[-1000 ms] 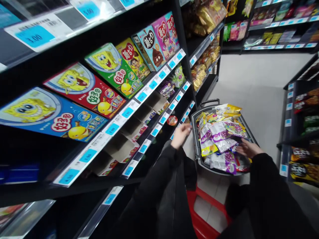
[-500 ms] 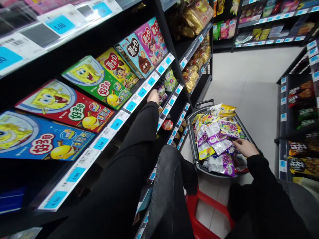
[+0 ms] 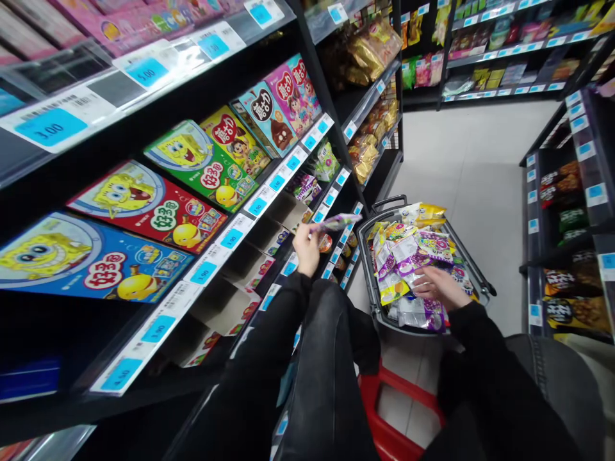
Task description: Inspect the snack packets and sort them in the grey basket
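My left hand [image 3: 306, 245] is closed on a flat purple snack packet [image 3: 337, 221] and holds it up in front of the lower shelf, level with the blue price tags. My right hand [image 3: 435, 286] lies with fingers spread on the pile of snack packets [image 3: 413, 256] in the grey shopping basket [image 3: 368, 282], resting on purple and white bags. More purple packets [image 3: 303, 187] lie on the shelf behind the price rail, beside open cardboard display boxes [image 3: 269, 234].
A black shelf unit on my left carries cartoon snack boxes [image 3: 144, 205] and chocolate boxes [image 3: 269, 118]. A red stool frame [image 3: 394, 410] is under my legs. Another black shelf [image 3: 567, 218] stands at the right, across the pale floor aisle [image 3: 480, 173].
My left hand drew back from the purple packets on the shelf, now holding one packet above the lower shelf. My right hand shifted left over the basket's pile.
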A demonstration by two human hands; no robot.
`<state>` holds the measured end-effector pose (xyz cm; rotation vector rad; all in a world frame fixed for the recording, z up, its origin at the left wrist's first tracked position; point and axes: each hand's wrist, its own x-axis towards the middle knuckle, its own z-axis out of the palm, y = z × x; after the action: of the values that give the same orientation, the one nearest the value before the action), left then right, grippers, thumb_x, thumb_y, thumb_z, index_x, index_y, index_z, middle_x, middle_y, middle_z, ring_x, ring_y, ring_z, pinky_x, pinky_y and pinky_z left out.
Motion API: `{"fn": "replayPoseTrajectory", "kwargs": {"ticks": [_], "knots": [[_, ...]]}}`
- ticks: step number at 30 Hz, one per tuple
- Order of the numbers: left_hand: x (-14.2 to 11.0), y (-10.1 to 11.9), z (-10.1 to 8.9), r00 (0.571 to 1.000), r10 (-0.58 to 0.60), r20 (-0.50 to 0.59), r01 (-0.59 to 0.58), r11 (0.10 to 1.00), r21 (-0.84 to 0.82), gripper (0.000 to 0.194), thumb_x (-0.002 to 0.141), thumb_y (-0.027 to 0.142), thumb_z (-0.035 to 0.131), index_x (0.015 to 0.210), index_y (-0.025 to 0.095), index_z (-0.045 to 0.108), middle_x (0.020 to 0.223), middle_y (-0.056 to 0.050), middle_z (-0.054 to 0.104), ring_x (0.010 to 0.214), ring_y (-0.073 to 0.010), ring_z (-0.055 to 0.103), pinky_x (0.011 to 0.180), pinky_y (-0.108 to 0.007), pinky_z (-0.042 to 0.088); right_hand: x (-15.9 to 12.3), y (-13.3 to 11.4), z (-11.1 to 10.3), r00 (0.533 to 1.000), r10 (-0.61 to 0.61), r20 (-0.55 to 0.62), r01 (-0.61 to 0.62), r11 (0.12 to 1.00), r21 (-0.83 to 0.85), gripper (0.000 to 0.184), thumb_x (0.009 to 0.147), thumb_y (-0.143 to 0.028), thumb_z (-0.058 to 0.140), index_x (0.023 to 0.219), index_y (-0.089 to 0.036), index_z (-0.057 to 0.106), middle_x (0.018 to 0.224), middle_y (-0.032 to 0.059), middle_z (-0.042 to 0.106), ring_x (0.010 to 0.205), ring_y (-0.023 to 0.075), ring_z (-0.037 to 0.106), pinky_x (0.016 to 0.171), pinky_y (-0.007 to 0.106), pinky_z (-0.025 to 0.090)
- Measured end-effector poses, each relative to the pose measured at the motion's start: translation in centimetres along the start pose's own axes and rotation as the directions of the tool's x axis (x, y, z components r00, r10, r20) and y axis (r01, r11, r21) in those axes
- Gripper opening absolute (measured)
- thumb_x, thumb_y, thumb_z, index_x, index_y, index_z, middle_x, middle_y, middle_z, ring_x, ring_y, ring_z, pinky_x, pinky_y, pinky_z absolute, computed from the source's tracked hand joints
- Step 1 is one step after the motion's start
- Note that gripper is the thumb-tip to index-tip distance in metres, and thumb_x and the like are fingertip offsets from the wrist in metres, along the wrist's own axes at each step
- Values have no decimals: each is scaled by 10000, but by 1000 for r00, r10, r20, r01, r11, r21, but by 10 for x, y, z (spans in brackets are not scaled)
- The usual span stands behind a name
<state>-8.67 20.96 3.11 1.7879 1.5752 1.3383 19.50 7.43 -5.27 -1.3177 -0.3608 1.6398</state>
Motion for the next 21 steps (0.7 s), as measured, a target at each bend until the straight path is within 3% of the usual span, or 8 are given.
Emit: {"fn": "replayPoseTrajectory", "kwargs": {"ticks": [3, 5, 10, 13, 15, 16, 18, 21], "knots": [[-72, 27, 15, 978, -83, 193, 133, 956, -260, 173, 819, 325, 514, 837, 188, 618, 980, -62, 621, 976, -219, 570, 819, -343, 458, -35, 10, 34, 909, 165, 382, -235, 961, 145, 407, 775, -557, 503, 935, -185, 552, 822, 117, 673, 708, 250, 672, 619, 439, 540], [-111, 44, 24, 955, -92, 282, 199, 903, -381, 132, 783, 312, 570, 797, 195, 629, 997, -61, 613, 1010, -239, 571, 861, -361, 452, -56, 16, 43, 870, 97, 483, -238, 941, 240, 479, 761, -597, 492, 1019, -196, 537, 951, 119, 663, 832, 261, 667, 667, 451, 548], [-160, 65, 33, 895, -187, 406, 396, 752, -527, 175, 716, 280, 634, 868, 195, 649, 1176, -62, 561, 1110, -248, 521, 960, -356, 397, -92, 30, 30, 928, -130, 350, 7, 944, 331, 712, 601, -239, 718, 1244, -293, 416, 1206, 42, 578, 944, 223, 643, 710, 381, 568], [-167, 58, 29, 717, -269, 643, 676, 493, -547, 417, 810, 440, 489, 1174, 239, 525, 1241, -77, 534, 1092, -253, 533, 877, -409, 454, -96, 40, 16, 946, -253, 203, 187, 937, 296, 844, 566, -176, 726, 1306, -324, 349, 1305, 26, 508, 1081, 210, 580, 833, 385, 532], [-171, 50, 26, 577, -222, 786, 804, 319, -501, 533, 836, 523, 399, 1300, 261, 394, 1261, -94, 519, 1056, -259, 557, 813, -449, 483, -93, 47, 7, 927, -358, 114, 328, 918, 222, 899, 546, -181, 748, 1330, -308, 327, 1379, 32, 434, 1209, 206, 482, 962, 400, 447], [-173, 46, 26, 535, -190, 823, 833, 284, -476, 572, 825, 521, 432, 1332, 274, 343, 1260, -98, 518, 1029, -256, 573, 792, -454, 492, -90, 51, 2, 909, -407, 87, 390, 906, 166, 919, 539, -187, 759, 1340, -288, 319, 1409, 39, 396, 1263, 200, 422, 1023, 399, 383], [-177, 39, 28, 513, -147, 846, 836, 312, -453, 731, 752, 401, 610, 1378, 319, 241, 1219, -91, 547, 943, -231, 611, 765, -432, 510, -87, 58, -8, 872, -485, 68, 483, 875, 44, 945, 540, -197, 768, 1359, -250, 299, 1450, 51, 330, 1330, 185, 320, 1101, 383, 248], [-184, 35, 35, 532, -98, 841, 789, 418, -451, 996, 602, 170, 751, 1396, 365, 181, 1187, -83, 568, 847, -209, 632, 720, -392, 538, -85, 65, -19, 840, -537, 73, 542, 837, -79, 952, 553, -214, 767, 1369, -230, 277, 1476, 56, 274, 1356, 173, 266, 1124, 366, 168]]}}
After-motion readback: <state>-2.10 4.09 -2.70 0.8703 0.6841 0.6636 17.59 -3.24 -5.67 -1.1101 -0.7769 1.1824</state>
